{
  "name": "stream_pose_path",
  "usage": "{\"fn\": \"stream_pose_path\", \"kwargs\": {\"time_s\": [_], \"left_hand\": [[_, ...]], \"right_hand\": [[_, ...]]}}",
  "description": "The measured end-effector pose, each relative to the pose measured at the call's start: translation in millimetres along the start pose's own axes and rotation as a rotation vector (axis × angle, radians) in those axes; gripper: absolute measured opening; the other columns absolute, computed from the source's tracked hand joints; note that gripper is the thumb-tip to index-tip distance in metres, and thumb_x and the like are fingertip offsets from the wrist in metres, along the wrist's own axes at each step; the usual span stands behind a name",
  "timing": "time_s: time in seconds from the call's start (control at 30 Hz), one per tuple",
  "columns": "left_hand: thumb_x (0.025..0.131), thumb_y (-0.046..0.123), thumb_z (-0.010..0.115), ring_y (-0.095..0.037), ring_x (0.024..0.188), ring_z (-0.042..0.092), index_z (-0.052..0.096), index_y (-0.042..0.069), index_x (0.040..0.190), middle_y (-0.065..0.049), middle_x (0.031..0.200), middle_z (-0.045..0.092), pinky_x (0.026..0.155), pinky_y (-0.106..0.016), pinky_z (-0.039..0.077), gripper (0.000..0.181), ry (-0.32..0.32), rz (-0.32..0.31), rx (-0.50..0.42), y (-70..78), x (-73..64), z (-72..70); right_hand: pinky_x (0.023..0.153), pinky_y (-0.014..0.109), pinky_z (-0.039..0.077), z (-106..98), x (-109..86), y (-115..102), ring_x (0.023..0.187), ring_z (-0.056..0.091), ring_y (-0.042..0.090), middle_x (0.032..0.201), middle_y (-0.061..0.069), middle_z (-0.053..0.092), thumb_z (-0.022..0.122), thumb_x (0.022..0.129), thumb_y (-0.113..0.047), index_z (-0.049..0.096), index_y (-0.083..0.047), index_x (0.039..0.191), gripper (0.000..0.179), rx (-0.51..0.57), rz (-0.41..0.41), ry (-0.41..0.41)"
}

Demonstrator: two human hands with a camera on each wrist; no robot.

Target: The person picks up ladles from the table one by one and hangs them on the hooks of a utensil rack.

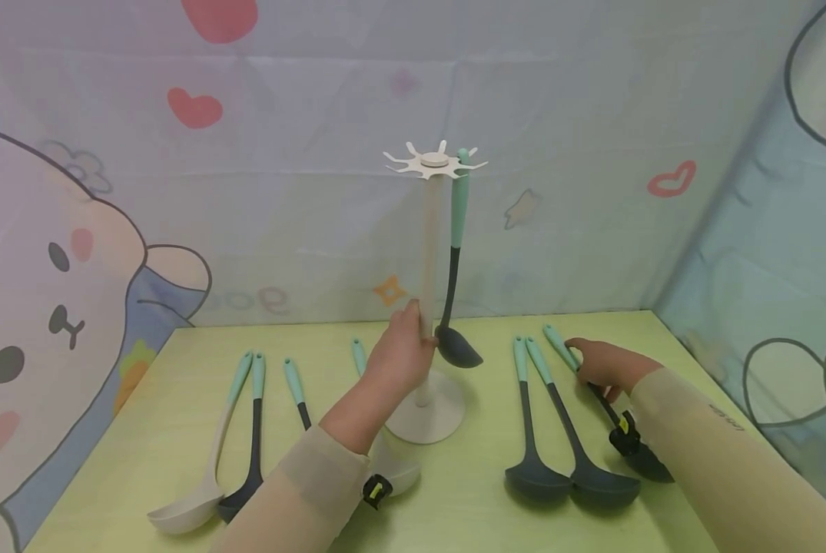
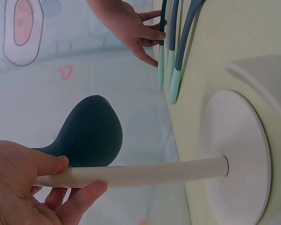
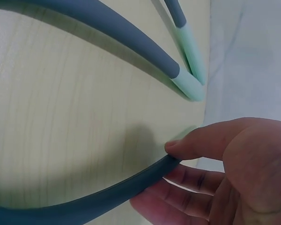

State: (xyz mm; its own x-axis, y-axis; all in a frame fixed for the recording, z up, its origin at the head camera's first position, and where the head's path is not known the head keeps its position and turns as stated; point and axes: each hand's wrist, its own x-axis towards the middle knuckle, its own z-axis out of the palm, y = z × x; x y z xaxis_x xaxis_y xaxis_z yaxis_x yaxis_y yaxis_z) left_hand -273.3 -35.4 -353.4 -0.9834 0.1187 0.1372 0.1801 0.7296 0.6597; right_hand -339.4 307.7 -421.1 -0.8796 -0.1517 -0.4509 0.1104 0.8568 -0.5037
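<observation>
Pinching ladle [image 3: 122, 190] with fingers of right hand [image 1: 602, 365], right of stand [image 1: 429, 253] | gripping stand in curled left hand [image 1: 400, 355] | probably light, stiff, bowl-heavy; hold by mint handle [image 1: 560, 344]

white round-based rack [image 1: 431, 246] stood on yellow-green table [image 1: 471, 499], dark mint-handled ladle [image 1: 456, 257] hung at its right, three dark mint-handled ladles [image 1: 566, 415] were farther right, four mint-handled utensils [image 1: 257, 418] lay left, heart-printed cloth [image 1: 558, 115] hung behind
</observation>
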Motion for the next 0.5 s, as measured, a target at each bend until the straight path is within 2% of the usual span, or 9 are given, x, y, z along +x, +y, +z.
{"fn": "stream_pose_path", "kwargs": {"time_s": [0.13, 0.23, 0.37, 0.43, 0.5], "left_hand": [[0.098, 0.018, 0.062, -0.029, 0.096, 0.062, 0.045, 0.009, 0.13, -0.012, 0.108, 0.053, 0.075, -0.042, 0.054, 0.037, -0.005, 0.007, -0.008, -1.2, 0.1, 0.0], [0.098, 0.018, 0.062, -0.03, 0.098, 0.063, 0.044, 0.009, 0.132, -0.013, 0.11, 0.053, 0.076, -0.042, 0.054, 0.04, -0.005, 0.022, 0.004, -3.1, 1.1, 0.9], [0.099, 0.019, 0.061, -0.029, 0.1, 0.062, 0.041, 0.008, 0.135, -0.013, 0.111, 0.052, 0.078, -0.042, 0.054, 0.043, -0.011, 0.038, 0.02, -5.6, 2.6, 1.9], [0.099, 0.019, 0.061, -0.029, 0.101, 0.062, 0.041, 0.008, 0.137, -0.013, 0.112, 0.052, 0.079, -0.042, 0.054, 0.044, -0.014, 0.037, 0.015, -5.6, 2.6, 1.7], [0.099, 0.019, 0.061, -0.029, 0.101, 0.062, 0.04, 0.009, 0.137, -0.013, 0.112, 0.052, 0.079, -0.042, 0.054, 0.045, -0.018, 0.033, 0.011, -5.3, 2.5, 1.5]], "right_hand": [[0.061, 0.042, 0.057, -3, 0.7, 0, 0.061, 0.047, 0.02, 0.142, 0.039, 0.028, 0.047, 0.092, 0.003, 0.011, 0.0, 0.156, 0.074, -0.025, -0.038, 0.025], [0.058, 0.04, 0.056, -5, 1.4, -2, 0.055, 0.044, 0.016, 0.14, 0.037, 0.035, 0.046, 0.093, 0.0, 0.012, 0.001, 0.156, 0.072, -0.076, -0.072, 0.065], [0.055, 0.036, 0.053, -10, 0.7, -6, 0.058, 0.049, 0.017, 0.113, 0.029, 0.054, 0.048, 0.095, -0.005, 0.014, 0.001, 0.156, 0.07, -0.13, -0.117, 0.135], [0.052, 0.034, 0.048, -12, -0.5, -8, 0.056, 0.045, 0.016, 0.096, 0.02, 0.057, 0.046, 0.096, -0.006, 0.015, 0.0, 0.157, 0.068, -0.15, -0.141, 0.185], [0.05, 0.032, 0.041, -15, -2.4, -11, 0.053, 0.041, 0.016, 0.09, 0.015, 0.056, 0.045, 0.097, -0.008, 0.016, -0.001, 0.157, 0.067, -0.167, -0.165, 0.249]]}}
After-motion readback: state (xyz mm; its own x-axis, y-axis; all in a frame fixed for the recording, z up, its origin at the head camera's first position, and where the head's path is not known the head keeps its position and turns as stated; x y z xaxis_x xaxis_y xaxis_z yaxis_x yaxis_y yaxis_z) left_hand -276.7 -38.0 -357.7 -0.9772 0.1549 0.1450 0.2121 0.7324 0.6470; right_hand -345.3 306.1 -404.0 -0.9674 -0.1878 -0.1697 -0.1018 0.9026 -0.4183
